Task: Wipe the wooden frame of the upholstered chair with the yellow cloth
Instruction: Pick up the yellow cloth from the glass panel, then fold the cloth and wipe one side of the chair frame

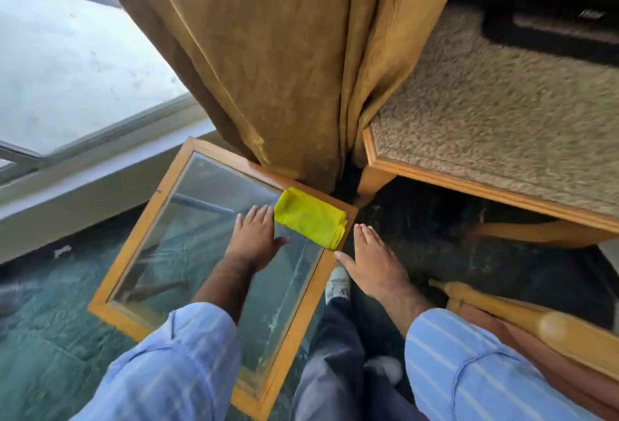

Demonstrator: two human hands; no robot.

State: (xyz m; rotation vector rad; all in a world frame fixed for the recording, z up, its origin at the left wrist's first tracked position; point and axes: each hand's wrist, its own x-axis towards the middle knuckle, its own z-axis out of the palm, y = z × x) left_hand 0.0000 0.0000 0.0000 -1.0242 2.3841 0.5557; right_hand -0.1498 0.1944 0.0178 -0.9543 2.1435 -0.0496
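A folded yellow cloth [311, 218] lies on the far right corner of a glass-topped side table with a wooden rim [140, 229]. My left hand [256, 236] hovers flat over the glass, its fingertips right beside the cloth's left edge, holding nothing. My right hand [368, 260] is spread open just right of the cloth and off the table's corner, empty too. The upholstered chair [495, 126] with a beige textured seat and light wooden frame [469, 186] stands at the right, its leg near the table corner.
A tan curtain [268, 69] hangs down behind the table and beside the chair. A window [67, 69] and its sill fill the left. Another wooden chair arm with pinkish upholstery [552, 323] is at the lower right. The floor is dark green; my legs and white shoe [338, 281] are below.
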